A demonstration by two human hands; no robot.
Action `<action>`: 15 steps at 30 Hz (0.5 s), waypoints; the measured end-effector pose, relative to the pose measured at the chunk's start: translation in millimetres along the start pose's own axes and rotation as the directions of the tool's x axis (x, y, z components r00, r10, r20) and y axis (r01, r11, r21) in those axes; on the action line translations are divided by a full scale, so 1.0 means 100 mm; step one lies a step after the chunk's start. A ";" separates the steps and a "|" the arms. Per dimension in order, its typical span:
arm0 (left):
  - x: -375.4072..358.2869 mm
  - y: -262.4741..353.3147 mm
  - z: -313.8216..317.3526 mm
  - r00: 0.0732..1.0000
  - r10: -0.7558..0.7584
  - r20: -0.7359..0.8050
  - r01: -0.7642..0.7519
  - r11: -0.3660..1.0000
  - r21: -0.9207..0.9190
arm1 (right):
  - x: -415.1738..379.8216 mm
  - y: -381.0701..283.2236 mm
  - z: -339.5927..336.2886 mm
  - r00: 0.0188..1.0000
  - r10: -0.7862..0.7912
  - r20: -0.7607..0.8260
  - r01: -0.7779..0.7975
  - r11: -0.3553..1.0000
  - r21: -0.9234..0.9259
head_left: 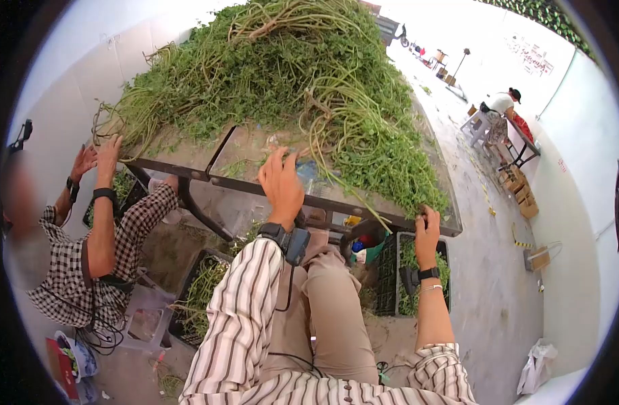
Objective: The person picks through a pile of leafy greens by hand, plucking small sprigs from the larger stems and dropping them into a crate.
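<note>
A large heap of leafy green stems (255,81) covers most of the table (245,158). My left hand (281,185) is over the table's near edge, its fingers loosely bent and apart with nothing seen in them. Toward the right corner, my right hand (427,236) is raised at the edge, fingers bent and slightly apart. Its fingertips are beside the leafy ends of a looser bunch (383,155), perhaps touching them. Long stems from that bunch hang over the front edge between my hands.
Black crates of greens stand below, one right (388,277) and one left (188,297). At left, a seated person in checks (110,250) has both hands near the table edge. Farther right, another person (498,111) leans over a small table. Cardboard boxes (522,192) line the wall.
</note>
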State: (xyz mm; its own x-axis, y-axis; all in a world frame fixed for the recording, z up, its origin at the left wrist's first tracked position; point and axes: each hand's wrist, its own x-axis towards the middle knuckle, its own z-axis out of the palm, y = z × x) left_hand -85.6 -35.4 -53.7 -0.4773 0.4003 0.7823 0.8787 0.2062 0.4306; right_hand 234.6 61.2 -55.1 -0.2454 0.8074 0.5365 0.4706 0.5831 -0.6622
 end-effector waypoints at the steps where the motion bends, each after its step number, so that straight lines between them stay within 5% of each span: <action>1: 0.00 0.00 0.01 1.000 0.006 -0.010 -0.006 1.000 -0.004 | -0.01 0.00 0.02 1.000 0.014 0.000 -0.014 1.000 0.001; 7: 0.03 0.04 -0.01 0.995 -0.069 0.073 0.067 0.997 0.028 | 0.00 0.13 0.05 0.995 -0.077 -0.066 0.067 0.989 -0.132; 13: 0.19 0.19 -0.12 0.986 -0.130 0.106 0.137 0.989 -0.064 | 0.01 0.11 0.06 0.992 -0.083 -0.097 0.077 0.995 -0.065; 15: 0.29 0.50 -0.29 0.983 -0.183 0.006 0.175 0.927 -0.332 | 0.00 0.15 0.07 0.995 -0.068 -0.078 0.067 0.998 -0.019</action>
State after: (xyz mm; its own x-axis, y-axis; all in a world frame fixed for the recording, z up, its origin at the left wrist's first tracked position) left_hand -55.8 -39.5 4.0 -0.6298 0.3616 0.6874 0.7276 -0.0352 0.6851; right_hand 235.8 70.4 -69.0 -0.2104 0.7563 0.6195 0.4688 0.6341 -0.6149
